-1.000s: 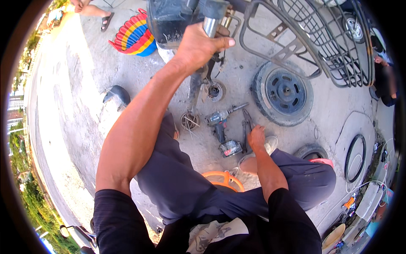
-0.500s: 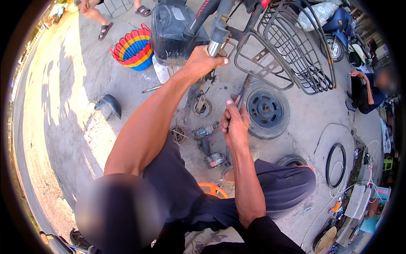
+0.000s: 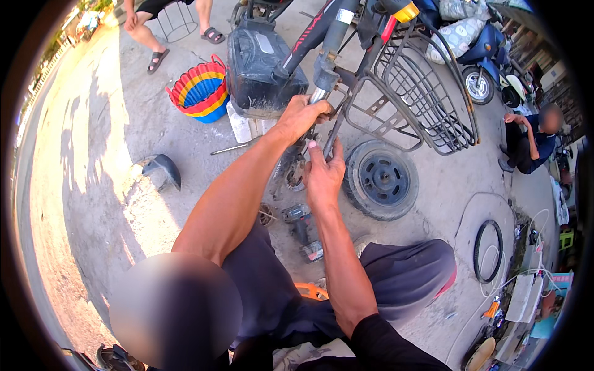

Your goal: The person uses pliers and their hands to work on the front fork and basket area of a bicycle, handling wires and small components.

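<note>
My left hand (image 3: 300, 117) is closed round the silver steering tube (image 3: 318, 94) of a partly dismantled bike, just below its frame (image 3: 325, 68). My right hand (image 3: 325, 176) grips a long dark metal tool (image 3: 334, 135), whose upper end is beside the tube; I cannot make out whether it touches. Beneath my hands the fork (image 3: 278, 176) reaches toward the ground, partly hidden by my arms. A cordless power tool (image 3: 297, 216) lies between my legs, and a wheel with tyre (image 3: 380, 180) lies to the right. A black metal basket (image 3: 427, 105) hangs above the wheel.
Around me are a striped plastic tub (image 3: 197, 89), black box (image 3: 263, 59), dark curved part (image 3: 162, 170), loose tyre (image 3: 487, 250) with hoses, and blue scooter (image 3: 479, 49). A person (image 3: 532, 139) crouches at right; another's legs (image 3: 151, 40) show upper left.
My right hand has risen from the ground with the long tool, up to the steering tube beside my left hand. My left hand still grips the tube. The view has shifted, showing more surroundings.
</note>
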